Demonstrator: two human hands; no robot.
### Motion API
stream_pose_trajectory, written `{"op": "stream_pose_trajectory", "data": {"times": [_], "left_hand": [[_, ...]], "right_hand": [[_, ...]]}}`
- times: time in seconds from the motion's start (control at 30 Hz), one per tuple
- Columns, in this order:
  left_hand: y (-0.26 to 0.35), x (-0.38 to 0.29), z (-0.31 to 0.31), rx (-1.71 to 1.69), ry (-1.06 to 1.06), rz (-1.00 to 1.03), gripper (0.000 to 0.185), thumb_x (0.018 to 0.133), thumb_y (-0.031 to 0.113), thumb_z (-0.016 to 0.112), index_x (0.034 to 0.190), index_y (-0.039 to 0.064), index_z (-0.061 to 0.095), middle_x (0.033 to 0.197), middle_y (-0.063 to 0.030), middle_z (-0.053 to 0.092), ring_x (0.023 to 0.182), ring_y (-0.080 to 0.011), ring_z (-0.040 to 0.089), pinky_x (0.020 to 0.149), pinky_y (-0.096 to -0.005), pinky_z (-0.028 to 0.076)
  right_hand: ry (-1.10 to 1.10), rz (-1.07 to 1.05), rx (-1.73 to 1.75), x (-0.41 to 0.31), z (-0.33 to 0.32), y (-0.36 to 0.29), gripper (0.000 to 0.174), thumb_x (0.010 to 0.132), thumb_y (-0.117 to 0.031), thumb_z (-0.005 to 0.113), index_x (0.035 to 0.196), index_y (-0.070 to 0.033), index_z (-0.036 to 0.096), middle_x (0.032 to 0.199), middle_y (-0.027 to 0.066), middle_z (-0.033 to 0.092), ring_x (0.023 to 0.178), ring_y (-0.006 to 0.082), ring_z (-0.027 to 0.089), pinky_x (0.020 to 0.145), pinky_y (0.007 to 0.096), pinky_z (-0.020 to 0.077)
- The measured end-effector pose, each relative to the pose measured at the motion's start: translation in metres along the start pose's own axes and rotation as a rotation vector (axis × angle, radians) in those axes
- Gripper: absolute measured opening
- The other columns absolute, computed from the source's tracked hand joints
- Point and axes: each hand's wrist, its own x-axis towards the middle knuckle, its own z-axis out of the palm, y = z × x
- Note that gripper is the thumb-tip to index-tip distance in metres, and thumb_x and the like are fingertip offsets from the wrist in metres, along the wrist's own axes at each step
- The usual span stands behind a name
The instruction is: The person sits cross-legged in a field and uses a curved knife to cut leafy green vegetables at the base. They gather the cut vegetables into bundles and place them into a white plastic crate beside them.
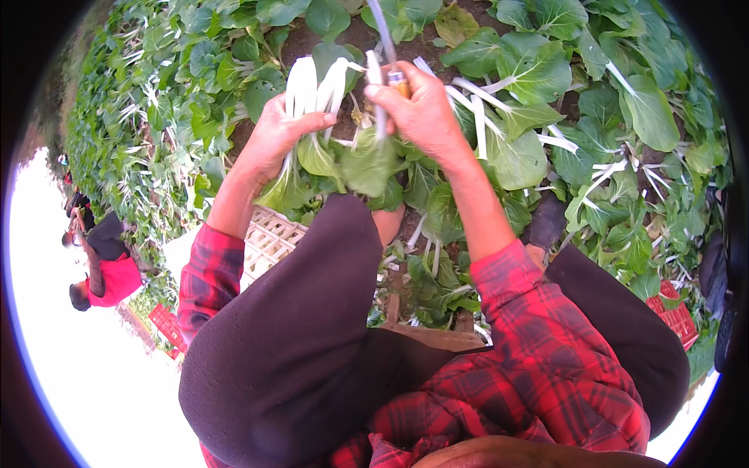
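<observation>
My left hand (pixel 275 131) is closed around white-stalked leafy greens (pixel 301 88), bok choy by their look, with the leaves hanging down below it. Close by on the right, my right hand (pixel 418 108) grips a metal blade (pixel 383 29) by its yellowish handle (pixel 399 83); the blade points up and away, and its tip is cut off by the frame's edge. The same hand pinches a loose stalk whose leaf (pixel 370 164) is blurred by motion. Between and under the hands are brown soil and more leaves.
Cut leaves (pixel 526 158) and white stalks lie among growing plants. A cream plastic crate (pixel 272 240) stands beside my knee, a wooden stool (pixel 433 336) beneath me. Red crates (pixel 673 316) are at the lower right and left (pixel 168 327). A person in red (pixel 114 281) is at far left.
</observation>
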Motion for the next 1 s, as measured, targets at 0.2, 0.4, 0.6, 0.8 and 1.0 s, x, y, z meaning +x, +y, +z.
{"op": "stream_pose_trajectory", "data": {"times": [0.2,0.4,0.6,0.8,1.0], "left_hand": [[0.015,-0.015,-0.030,-0.131,0.097,-0.060,0.041,0.084,0.013,0.080,0.120,0.000,0.065,0.106,-0.0064,0.071,0.091,-0.0160,0.070,0.082,-0.0321,0.058],[0.021,-0.032,-0.009,0.861,0.257,0.295,0.056,0.085,0.017,0.078,0.131,-0.001,0.051,0.110,-0.0181,0.071,0.102,-0.0348,0.070,0.090,-0.0416,0.053],[0.001,-0.039,-0.008,1.124,0.258,0.460,0.050,0.082,0.007,0.076,0.123,0.000,0.050,0.099,-0.0241,0.067,0.092,-0.0450,0.066,0.081,-0.0520,0.052],[-0.011,-0.042,-0.018,1.735,0.109,0.292,0.033,0.076,-0.011,0.065,0.106,0.000,0.055,0.102,-0.0210,0.062,0.093,-0.0375,0.064,0.081,-0.0456,0.053],[0.075,0.001,-0.058,1.882,0.259,0.518,0.022,0.082,-0.007,0.061,0.104,-0.002,0.058,0.105,-0.0164,0.066,0.098,-0.0300,0.067,0.089,-0.0441,0.058]], "right_hand": [[0.044,-0.037,0.012,-0.004,-0.062,-0.043,0.028,0.099,-0.020,0.067,0.120,-0.001,0.070,0.089,0.0057,0.071,0.066,0.0044,0.062,0.053,0.0190,0.0489],[-0.175,-0.040,-0.504,-0.003,-0.060,-0.023,0.054,0.099,-0.032,0.064,0.135,0.008,0.057,0.089,0.0118,0.067,0.083,0.0201,0.063,0.080,0.0348,0.0524],[-0.229,0.095,-0.550,-0.007,-0.031,0.002,0.063,0.097,-0.043,0.068,0.128,0.011,0.058,0.104,0.0272,0.070,0.104,0.0360,0.069,0.093,0.0424,0.0515],[-0.165,0.070,-0.553,0.009,0.007,0.027,0.038,0.096,-0.034,0.068,0.104,0.003,0.066,0.087,0.0169,0.068,0.080,0.0253,0.066,0.076,0.0406,0.0524],[-0.069,0.243,-0.464,0.066,0.083,0.037,0.038,0.100,-0.032,0.064,0.109,0.004,0.072,0.095,0.0252,0.072,0.081,0.0392,0.070,0.077,0.0475,0.0552]]}}
